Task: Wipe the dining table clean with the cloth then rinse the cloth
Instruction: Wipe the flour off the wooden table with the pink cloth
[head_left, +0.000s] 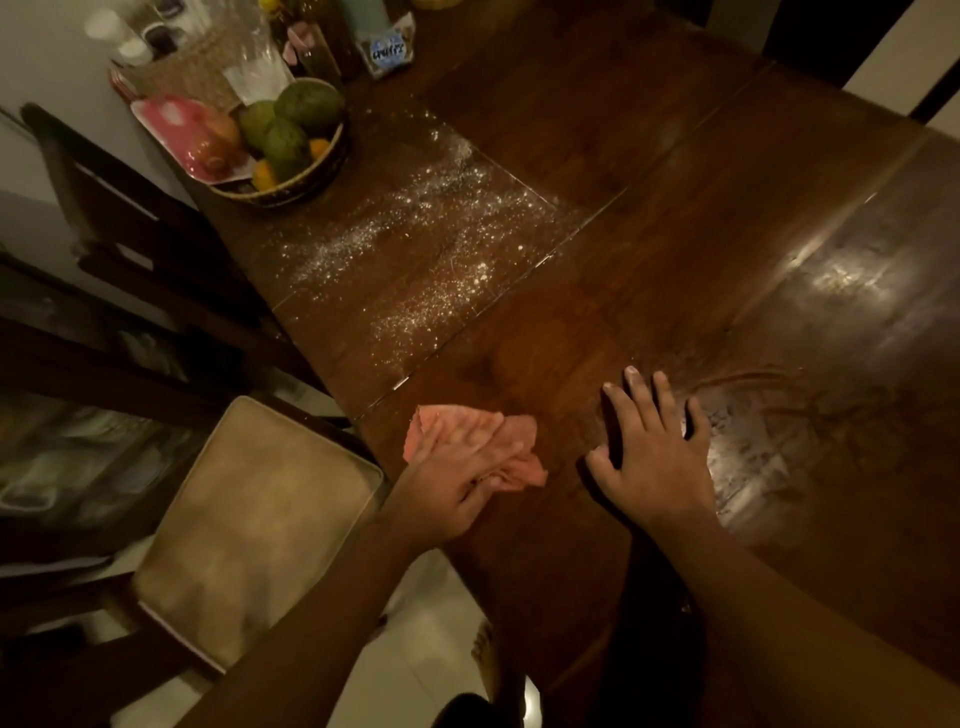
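A crumpled pink cloth (511, 452) lies on the dark wooden dining table (649, 218) near its left front edge. My left hand (457, 478) presses flat on the cloth with its fingers spread over it. My right hand (654, 447) rests on the bare tabletop to the right of the cloth, fingers straight and spread. White powder (415, 249) is scattered over the table beyond the cloth, toward the fruit basket. A faint smeared patch (743, 447) shows just right of my right hand.
A woven basket of fruit (291, 140) stands at the table's far left, with a pink tray (176, 130), a glass jug (260, 57) and bottles behind it. A cushioned chair (249, 525) stands at the left side. My bare foot (485, 660) shows on the pale floor.
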